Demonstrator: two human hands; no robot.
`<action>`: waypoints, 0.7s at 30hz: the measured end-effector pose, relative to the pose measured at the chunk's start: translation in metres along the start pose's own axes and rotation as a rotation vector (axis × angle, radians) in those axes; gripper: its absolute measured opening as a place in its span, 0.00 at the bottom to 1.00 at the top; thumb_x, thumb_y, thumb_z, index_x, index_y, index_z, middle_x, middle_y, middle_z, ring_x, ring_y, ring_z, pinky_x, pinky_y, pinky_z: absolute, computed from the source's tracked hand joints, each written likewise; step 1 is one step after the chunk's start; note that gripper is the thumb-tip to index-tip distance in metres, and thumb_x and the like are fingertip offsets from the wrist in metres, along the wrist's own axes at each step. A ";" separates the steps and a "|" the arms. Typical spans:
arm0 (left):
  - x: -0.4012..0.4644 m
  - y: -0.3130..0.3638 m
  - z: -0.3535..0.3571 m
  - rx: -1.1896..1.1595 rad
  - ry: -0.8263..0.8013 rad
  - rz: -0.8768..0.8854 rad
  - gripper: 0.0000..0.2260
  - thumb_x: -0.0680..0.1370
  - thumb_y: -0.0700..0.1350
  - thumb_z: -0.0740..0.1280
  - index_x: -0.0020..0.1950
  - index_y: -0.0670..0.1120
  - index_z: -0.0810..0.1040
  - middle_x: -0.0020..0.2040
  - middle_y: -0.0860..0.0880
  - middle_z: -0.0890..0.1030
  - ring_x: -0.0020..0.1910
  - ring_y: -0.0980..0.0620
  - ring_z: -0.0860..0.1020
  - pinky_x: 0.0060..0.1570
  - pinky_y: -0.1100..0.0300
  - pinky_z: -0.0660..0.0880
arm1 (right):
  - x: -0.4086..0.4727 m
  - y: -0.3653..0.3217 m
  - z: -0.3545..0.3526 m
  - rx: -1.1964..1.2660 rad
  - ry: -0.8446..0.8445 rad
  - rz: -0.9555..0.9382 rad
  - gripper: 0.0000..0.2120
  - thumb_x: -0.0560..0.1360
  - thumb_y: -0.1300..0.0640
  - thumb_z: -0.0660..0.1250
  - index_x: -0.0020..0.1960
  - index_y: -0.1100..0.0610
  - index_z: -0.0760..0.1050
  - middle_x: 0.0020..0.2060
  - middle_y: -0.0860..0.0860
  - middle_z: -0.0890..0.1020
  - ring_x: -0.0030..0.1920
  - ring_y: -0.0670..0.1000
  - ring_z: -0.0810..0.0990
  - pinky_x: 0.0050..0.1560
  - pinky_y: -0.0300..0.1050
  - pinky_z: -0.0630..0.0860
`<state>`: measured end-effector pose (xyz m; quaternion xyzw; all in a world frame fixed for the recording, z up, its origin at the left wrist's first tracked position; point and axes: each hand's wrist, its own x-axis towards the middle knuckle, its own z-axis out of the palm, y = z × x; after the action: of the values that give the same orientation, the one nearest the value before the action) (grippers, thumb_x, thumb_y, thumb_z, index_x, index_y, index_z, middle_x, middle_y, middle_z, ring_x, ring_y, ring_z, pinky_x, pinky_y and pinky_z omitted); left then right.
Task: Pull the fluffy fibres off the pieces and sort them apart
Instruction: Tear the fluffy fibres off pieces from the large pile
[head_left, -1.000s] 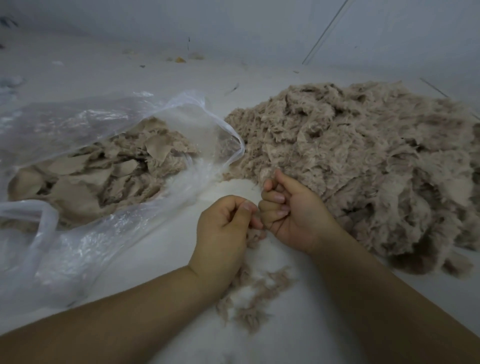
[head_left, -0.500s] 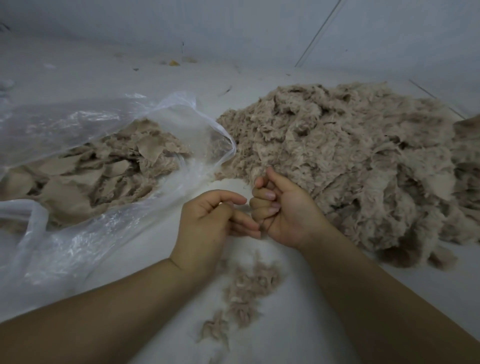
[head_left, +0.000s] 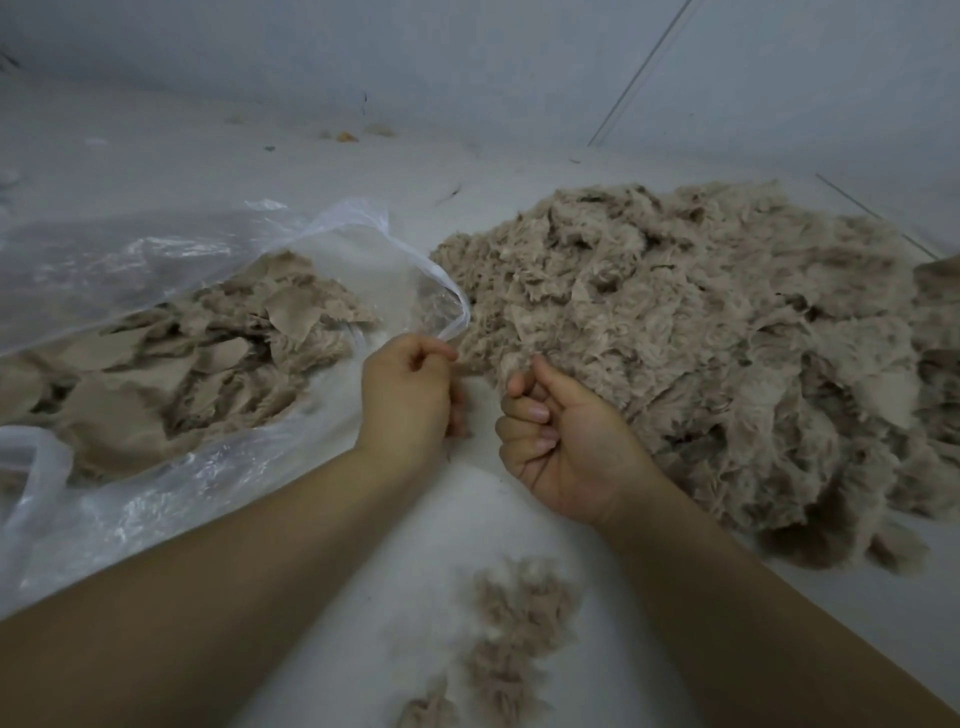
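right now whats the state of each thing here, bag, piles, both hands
plastic bag: lying on its side, mouth open, holding flat brown pieces
big fluffy pile: heaped loose on the floor, right of the bag
small tuft pile: scattered on the floor between the forearms
left hand: fingers curled, at the bag's rim
right hand: fingers curled, at the big pile's edge

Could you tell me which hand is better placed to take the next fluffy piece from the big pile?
Probably the right hand: it sits against the big pile's near edge, while the left hand is by the plastic bag.
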<state>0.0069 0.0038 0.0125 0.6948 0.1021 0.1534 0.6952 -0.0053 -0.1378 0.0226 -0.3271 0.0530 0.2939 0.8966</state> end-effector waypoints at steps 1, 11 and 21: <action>0.006 -0.006 0.005 0.104 -0.024 0.074 0.10 0.76 0.34 0.60 0.43 0.47 0.77 0.27 0.46 0.75 0.25 0.48 0.72 0.27 0.58 0.70 | 0.000 0.000 0.000 -0.001 0.002 0.000 0.19 0.80 0.47 0.58 0.37 0.58 0.72 0.24 0.46 0.63 0.21 0.42 0.59 0.19 0.31 0.58; 0.036 0.002 0.035 0.799 -0.209 0.234 0.12 0.72 0.39 0.65 0.30 0.47 0.68 0.29 0.49 0.72 0.32 0.46 0.74 0.28 0.59 0.60 | 0.001 0.001 0.001 -0.006 0.024 -0.024 0.16 0.76 0.48 0.60 0.37 0.58 0.72 0.23 0.47 0.63 0.20 0.42 0.59 0.18 0.32 0.58; -0.015 -0.004 -0.018 0.758 -0.473 0.432 0.21 0.75 0.37 0.67 0.29 0.49 0.61 0.28 0.52 0.65 0.30 0.53 0.65 0.32 0.56 0.58 | 0.003 -0.001 -0.004 0.034 0.012 -0.039 0.16 0.73 0.49 0.62 0.52 0.59 0.78 0.22 0.46 0.64 0.19 0.41 0.59 0.18 0.31 0.57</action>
<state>-0.0128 0.0152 0.0077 0.9197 -0.1563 0.0842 0.3501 -0.0017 -0.1396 0.0195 -0.3144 0.0572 0.2733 0.9073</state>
